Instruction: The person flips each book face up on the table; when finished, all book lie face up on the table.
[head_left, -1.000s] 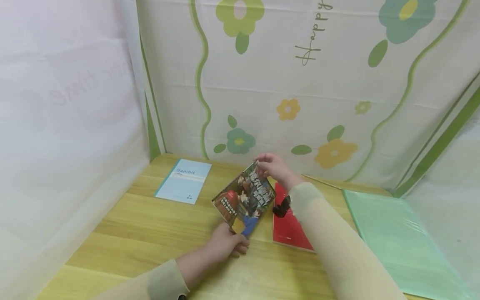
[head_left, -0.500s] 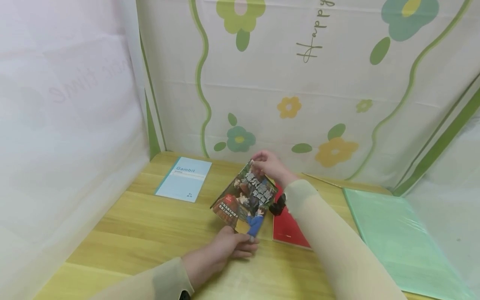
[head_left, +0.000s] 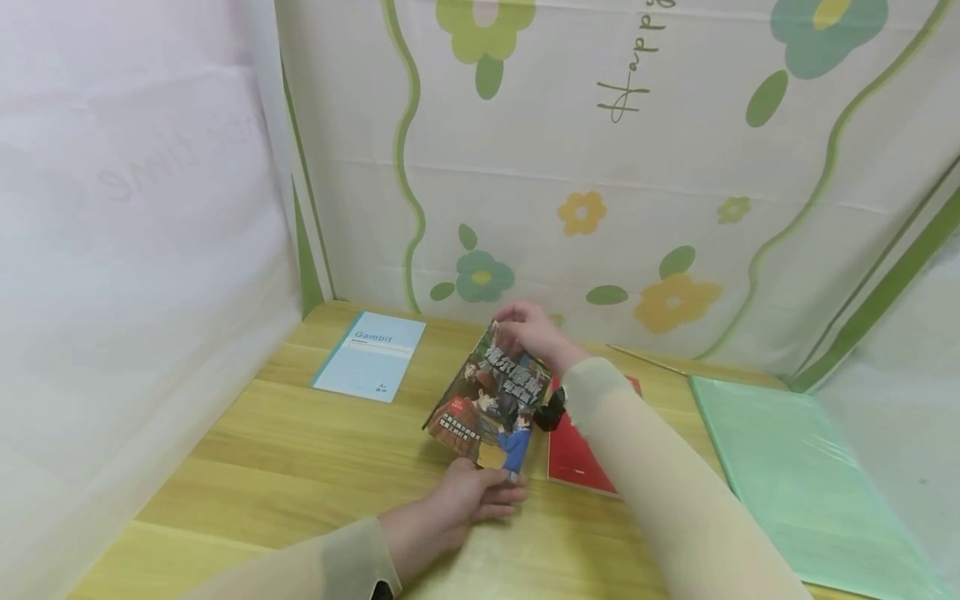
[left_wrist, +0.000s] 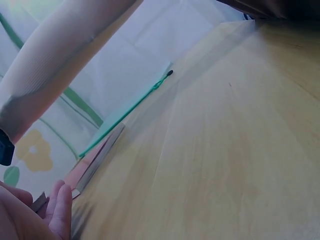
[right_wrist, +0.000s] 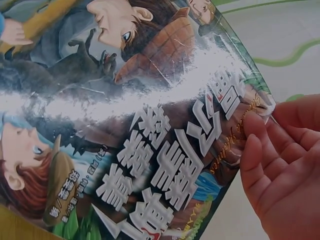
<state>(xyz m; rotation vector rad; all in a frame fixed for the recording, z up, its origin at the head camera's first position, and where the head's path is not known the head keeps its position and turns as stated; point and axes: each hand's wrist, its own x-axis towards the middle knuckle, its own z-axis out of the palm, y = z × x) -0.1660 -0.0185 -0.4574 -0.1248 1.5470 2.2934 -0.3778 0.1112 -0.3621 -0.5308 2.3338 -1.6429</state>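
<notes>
A glossy picture-cover book (head_left: pixel 487 417) with large white characters is held tilted above the wooden table. My right hand (head_left: pixel 536 333) pinches its top edge near the upper corner; in the right wrist view that hand (right_wrist: pixel 285 170) has the thumb and fingers on the cover's corner. My left hand (head_left: pixel 453 508) grips the lower edge, thumb over the cover and fingers beneath. From the left wrist, only a sliver of the book's edge shows between the fingers of the left hand (left_wrist: pixel 35 215). A red book (head_left: pixel 581 454) lies to the right, partly hidden by the right forearm.
At the back left lies a pale blue notebook (head_left: pixel 371 358) marked Gambit. A green folder (head_left: pixel 802 475) occupies the table's right side. Behind it, a thin stick (head_left: pixel 645 360) lies along the back edge. Floral curtains (head_left: pixel 510 167) enclose the wooden table (head_left: pixel 247 475).
The picture-cover book has turned to stand more upright in view. My right hand has shifted left with its top, while my left hand has slid right with its bottom. Both still hold it.
</notes>
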